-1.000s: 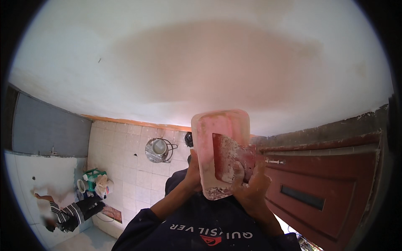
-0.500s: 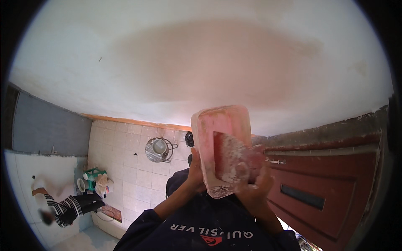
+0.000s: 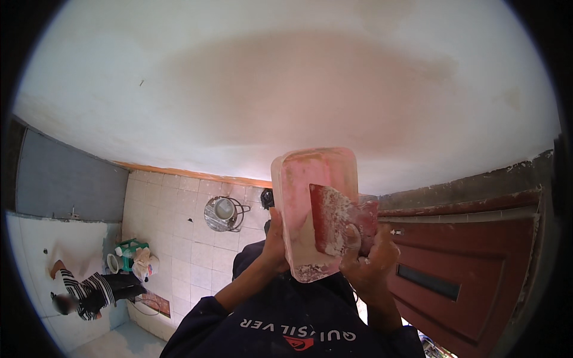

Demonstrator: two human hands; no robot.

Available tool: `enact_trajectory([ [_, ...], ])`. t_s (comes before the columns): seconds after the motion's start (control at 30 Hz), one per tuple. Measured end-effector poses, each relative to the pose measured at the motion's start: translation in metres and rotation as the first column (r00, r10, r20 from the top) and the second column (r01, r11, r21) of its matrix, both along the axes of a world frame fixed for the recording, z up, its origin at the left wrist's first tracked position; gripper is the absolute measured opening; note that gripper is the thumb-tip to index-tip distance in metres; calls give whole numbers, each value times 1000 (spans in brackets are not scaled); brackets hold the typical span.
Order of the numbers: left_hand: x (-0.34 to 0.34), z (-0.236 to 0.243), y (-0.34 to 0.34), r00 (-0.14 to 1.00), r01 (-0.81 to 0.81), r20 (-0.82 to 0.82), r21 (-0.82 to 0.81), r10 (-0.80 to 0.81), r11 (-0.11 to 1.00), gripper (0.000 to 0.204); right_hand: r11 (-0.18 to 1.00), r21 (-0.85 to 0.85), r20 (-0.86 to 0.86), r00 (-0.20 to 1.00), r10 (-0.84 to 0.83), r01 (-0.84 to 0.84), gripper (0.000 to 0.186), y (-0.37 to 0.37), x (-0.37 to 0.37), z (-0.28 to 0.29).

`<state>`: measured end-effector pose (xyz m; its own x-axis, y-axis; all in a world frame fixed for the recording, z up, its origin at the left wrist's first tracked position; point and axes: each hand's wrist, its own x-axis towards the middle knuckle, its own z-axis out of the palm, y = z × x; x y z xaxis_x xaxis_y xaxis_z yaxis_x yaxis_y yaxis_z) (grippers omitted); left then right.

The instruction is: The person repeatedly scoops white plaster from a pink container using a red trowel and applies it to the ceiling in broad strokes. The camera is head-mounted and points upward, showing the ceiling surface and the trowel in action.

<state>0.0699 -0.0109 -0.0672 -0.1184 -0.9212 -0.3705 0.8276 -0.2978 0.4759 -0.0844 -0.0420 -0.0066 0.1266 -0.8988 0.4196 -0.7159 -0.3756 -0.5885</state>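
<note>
My left hand [image 3: 274, 244] grips the left side of a pinkish, translucent plastic tub [image 3: 285, 203], thumb up along its wall. Whitish paste lies in the tub's near end and smears its inside. A red putty scraper [image 3: 330, 222], crusted with white paste, is in my right hand [image 3: 371, 256], its fingers closed around the handle end. The scraper's blade lies over the tub's opening, tilted, with its edge toward the left. Whether the blade touches the tub's inside, I cannot tell. Paste specks my right fingers.
A large pale wall [image 3: 239, 89] with a brownish patch fills the far side. A stool [image 3: 225, 213] with a bowl on it stands on the tiled floor [image 3: 194, 238]. At left, another person [image 3: 95, 292] is near a green stool [image 3: 126, 253]. A red-brown door [image 3: 465, 256] is at right.
The scraper, blurred before, is now sharp and has shifted slightly right with my right hand. More of the paste at the tub's near end shows. My left hand keeps its grip.
</note>
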Motion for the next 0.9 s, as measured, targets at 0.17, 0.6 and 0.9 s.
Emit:
enact_trajectory([
  [0.17,-1,1,2,997,49,62,-26,-48,998,87,996,-84,-89,996,19,-27,31,2,1,-6],
  [0.6,-7,-15,0,986,58,159,-34,-52,998,81,945,-231,-236,956,176,-231,28,-19,4,-24],
  [0.9,-8,-11,0,998,32,50,-9,-31,999,77,984,-42,-76,983,168,-172,29,-16,-4,-4],
])
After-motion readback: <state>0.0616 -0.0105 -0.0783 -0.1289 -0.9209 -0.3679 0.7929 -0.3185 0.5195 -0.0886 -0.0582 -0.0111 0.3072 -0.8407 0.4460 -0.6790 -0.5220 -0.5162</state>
